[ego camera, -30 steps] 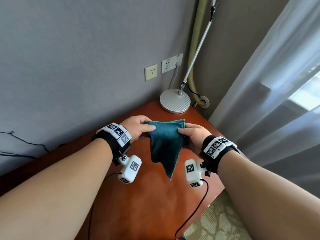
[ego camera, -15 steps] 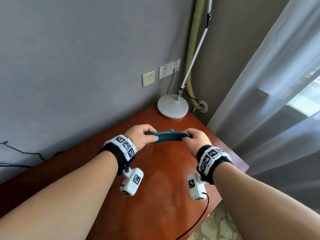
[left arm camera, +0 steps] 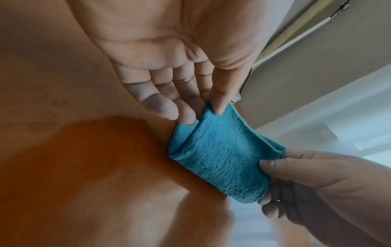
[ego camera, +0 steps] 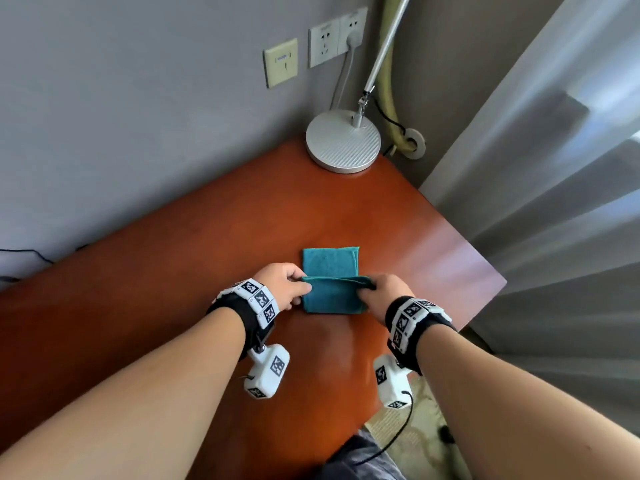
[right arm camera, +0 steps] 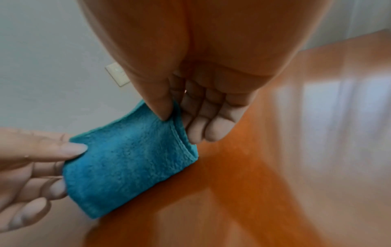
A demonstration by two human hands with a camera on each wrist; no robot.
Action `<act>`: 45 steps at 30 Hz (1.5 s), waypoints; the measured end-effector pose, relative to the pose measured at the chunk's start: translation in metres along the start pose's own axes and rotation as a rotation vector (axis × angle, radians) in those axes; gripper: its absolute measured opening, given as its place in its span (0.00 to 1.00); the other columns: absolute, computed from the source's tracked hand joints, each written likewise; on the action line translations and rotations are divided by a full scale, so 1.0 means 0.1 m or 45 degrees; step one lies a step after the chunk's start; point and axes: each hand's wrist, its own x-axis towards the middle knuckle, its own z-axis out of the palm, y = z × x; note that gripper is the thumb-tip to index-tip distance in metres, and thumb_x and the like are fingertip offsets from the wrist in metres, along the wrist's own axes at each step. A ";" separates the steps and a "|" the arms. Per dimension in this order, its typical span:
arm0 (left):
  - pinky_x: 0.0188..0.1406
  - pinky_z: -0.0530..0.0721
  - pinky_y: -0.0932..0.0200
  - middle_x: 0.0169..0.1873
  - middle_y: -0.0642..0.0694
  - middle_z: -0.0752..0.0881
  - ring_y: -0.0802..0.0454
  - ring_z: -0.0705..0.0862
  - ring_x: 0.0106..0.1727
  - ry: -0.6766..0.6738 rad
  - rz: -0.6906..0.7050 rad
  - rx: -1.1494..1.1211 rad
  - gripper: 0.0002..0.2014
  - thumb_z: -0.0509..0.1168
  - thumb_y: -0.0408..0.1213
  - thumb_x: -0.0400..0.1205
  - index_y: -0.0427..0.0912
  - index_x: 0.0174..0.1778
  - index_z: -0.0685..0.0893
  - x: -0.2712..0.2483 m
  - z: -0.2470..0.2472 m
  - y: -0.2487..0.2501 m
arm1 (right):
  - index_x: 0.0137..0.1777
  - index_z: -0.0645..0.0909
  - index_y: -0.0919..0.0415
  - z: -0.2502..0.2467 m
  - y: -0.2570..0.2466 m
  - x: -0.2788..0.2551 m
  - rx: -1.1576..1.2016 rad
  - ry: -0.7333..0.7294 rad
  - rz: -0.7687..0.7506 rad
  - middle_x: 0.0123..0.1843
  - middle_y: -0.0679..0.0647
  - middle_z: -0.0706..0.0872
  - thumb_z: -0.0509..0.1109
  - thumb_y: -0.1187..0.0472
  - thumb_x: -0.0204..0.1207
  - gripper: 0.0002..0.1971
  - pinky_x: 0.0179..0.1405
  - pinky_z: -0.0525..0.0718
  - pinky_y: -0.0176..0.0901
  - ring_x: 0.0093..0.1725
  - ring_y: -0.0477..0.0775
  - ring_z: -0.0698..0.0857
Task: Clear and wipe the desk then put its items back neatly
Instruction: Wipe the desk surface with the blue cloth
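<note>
A second ago the teal cloth (ego camera: pixel 330 278) hung in the air between the hands; it has since come down onto the desk (ego camera: pixel 207 258), lying at mid-frame in the head view. There the left hand (ego camera: pixel 282 289) pinches its left edge, the right hand (ego camera: pixel 389 294) its right, lifting a fold. The lamp base (ego camera: pixel 343 142) stands upper centre. In the left wrist view, thumb and fingers (left arm camera: pixel 186 113) nip the cloth's corner. In the right wrist view, the thumb (right arm camera: pixel 158 103) presses the cloth against the fingers.

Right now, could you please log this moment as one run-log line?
phase: folding | teal cloth on desk | left hand, right hand pinch fold ends
</note>
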 end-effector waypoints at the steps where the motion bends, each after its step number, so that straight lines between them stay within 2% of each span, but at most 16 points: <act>1: 0.32 0.87 0.58 0.40 0.41 0.93 0.48 0.89 0.36 0.025 -0.007 0.003 0.03 0.74 0.39 0.81 0.46 0.48 0.88 0.05 -0.01 0.04 | 0.50 0.85 0.49 -0.03 -0.01 0.06 0.031 0.020 0.002 0.37 0.48 0.87 0.68 0.60 0.81 0.06 0.38 0.80 0.40 0.39 0.54 0.86; 3: 0.35 0.89 0.56 0.38 0.43 0.93 0.46 0.90 0.37 0.073 -0.028 -0.001 0.02 0.74 0.40 0.81 0.48 0.47 0.88 0.14 -0.04 0.11 | 0.44 0.83 0.49 -0.08 -0.04 0.19 0.069 0.050 0.004 0.35 0.47 0.87 0.69 0.60 0.81 0.06 0.40 0.83 0.42 0.40 0.55 0.88; 7: 0.35 0.89 0.55 0.40 0.42 0.93 0.51 0.89 0.36 0.133 -0.072 -0.068 0.01 0.73 0.39 0.82 0.47 0.47 0.88 0.32 -0.07 0.18 | 0.38 0.81 0.50 -0.14 -0.09 0.43 0.065 0.072 0.021 0.37 0.51 0.89 0.71 0.59 0.80 0.09 0.45 0.91 0.50 0.41 0.58 0.90; 10: 0.32 0.88 0.59 0.39 0.41 0.92 0.52 0.86 0.34 0.150 -0.110 -0.096 0.01 0.73 0.38 0.83 0.45 0.48 0.88 0.45 -0.07 0.17 | 0.39 0.81 0.49 -0.16 -0.12 0.57 0.037 0.080 0.013 0.37 0.49 0.88 0.72 0.58 0.81 0.08 0.41 0.87 0.45 0.38 0.54 0.88; 14: 0.36 0.91 0.56 0.40 0.42 0.91 0.50 0.89 0.38 0.161 -0.156 -0.140 0.02 0.73 0.39 0.83 0.46 0.48 0.88 0.54 -0.08 0.19 | 0.50 0.84 0.50 -0.14 -0.10 0.69 0.075 0.091 0.049 0.42 0.48 0.88 0.72 0.56 0.81 0.01 0.43 0.86 0.44 0.42 0.53 0.88; 18: 0.42 0.94 0.43 0.38 0.38 0.93 0.39 0.93 0.40 0.237 -0.336 -0.153 0.10 0.71 0.41 0.79 0.37 0.45 0.88 0.55 -0.10 0.19 | 0.64 0.80 0.48 -0.11 -0.07 0.74 0.176 0.103 0.122 0.43 0.39 0.83 0.72 0.56 0.81 0.12 0.46 0.86 0.44 0.43 0.49 0.87; 21: 0.46 0.90 0.45 0.37 0.39 0.90 0.41 0.88 0.35 0.145 -0.519 -0.291 0.10 0.70 0.36 0.83 0.31 0.44 0.85 0.50 -0.04 0.20 | 0.70 0.78 0.47 -0.08 -0.09 0.74 0.239 0.075 0.195 0.48 0.45 0.88 0.71 0.58 0.79 0.20 0.41 0.87 0.44 0.41 0.51 0.88; 23: 0.42 0.89 0.48 0.33 0.40 0.89 0.42 0.88 0.32 0.060 -0.569 -0.324 0.12 0.74 0.38 0.80 0.30 0.44 0.85 0.45 0.04 0.24 | 0.71 0.76 0.46 -0.04 -0.12 0.71 0.293 0.052 0.273 0.51 0.50 0.89 0.73 0.58 0.76 0.23 0.48 0.91 0.50 0.45 0.55 0.90; 25: 0.45 0.91 0.46 0.33 0.40 0.91 0.41 0.91 0.34 0.002 -0.562 -0.254 0.21 0.81 0.47 0.65 0.33 0.44 0.88 0.46 0.11 0.26 | 0.67 0.77 0.49 0.02 -0.14 0.68 0.362 0.026 0.363 0.50 0.54 0.89 0.76 0.58 0.72 0.23 0.52 0.92 0.56 0.47 0.60 0.90; 27: 0.46 0.93 0.41 0.37 0.40 0.93 0.40 0.93 0.41 -0.020 -0.519 -0.077 0.30 0.80 0.55 0.50 0.40 0.44 0.91 0.61 0.21 0.20 | 0.61 0.79 0.55 0.07 -0.13 0.63 0.435 -0.023 0.410 0.49 0.57 0.89 0.79 0.59 0.68 0.22 0.51 0.93 0.60 0.47 0.62 0.91; 28: 0.46 0.93 0.42 0.39 0.41 0.93 0.40 0.93 0.42 -0.038 -0.486 0.006 0.31 0.78 0.57 0.48 0.42 0.43 0.91 0.66 0.26 0.19 | 0.59 0.81 0.56 0.10 -0.11 0.61 0.466 -0.052 0.416 0.48 0.58 0.89 0.80 0.59 0.67 0.21 0.51 0.93 0.61 0.47 0.63 0.91; 32: 0.47 0.93 0.39 0.44 0.41 0.91 0.40 0.92 0.47 -0.094 -0.304 0.058 0.15 0.79 0.47 0.67 0.44 0.44 0.86 0.52 0.42 0.55 | 0.47 0.86 0.55 0.03 0.12 0.52 0.650 -0.038 0.414 0.43 0.60 0.92 0.78 0.61 0.67 0.09 0.49 0.93 0.66 0.45 0.65 0.92; 34: 0.43 0.93 0.37 0.47 0.43 0.91 0.40 0.92 0.47 -0.136 -0.262 -0.013 0.11 0.79 0.40 0.74 0.50 0.49 0.86 0.49 0.57 0.75 | 0.45 0.86 0.55 -0.12 0.30 0.46 0.738 0.019 0.429 0.42 0.59 0.92 0.76 0.61 0.64 0.09 0.46 0.93 0.67 0.43 0.65 0.92; 38: 0.43 0.92 0.30 0.48 0.44 0.93 0.38 0.93 0.47 -0.249 -0.142 -0.148 0.14 0.78 0.34 0.75 0.58 0.49 0.87 0.60 0.92 1.15 | 0.44 0.87 0.53 -0.53 0.69 0.35 0.881 0.186 0.446 0.40 0.56 0.93 0.75 0.58 0.57 0.13 0.49 0.93 0.65 0.44 0.62 0.93; 42: 0.45 0.92 0.34 0.41 0.42 0.91 0.39 0.92 0.45 -0.320 0.017 -0.184 0.14 0.76 0.30 0.79 0.53 0.54 0.87 0.68 1.38 1.66 | 0.42 0.85 0.53 -0.99 1.19 0.21 0.894 0.443 0.432 0.38 0.51 0.91 0.79 0.62 0.67 0.06 0.51 0.92 0.56 0.43 0.57 0.91; 45: 0.44 0.93 0.33 0.43 0.43 0.91 0.39 0.93 0.46 -0.266 -0.001 -0.130 0.14 0.77 0.33 0.75 0.54 0.51 0.85 0.80 1.65 1.79 | 0.52 0.85 0.54 -1.12 1.55 0.17 0.920 0.593 0.463 0.42 0.49 0.91 0.78 0.60 0.68 0.13 0.52 0.91 0.53 0.44 0.54 0.91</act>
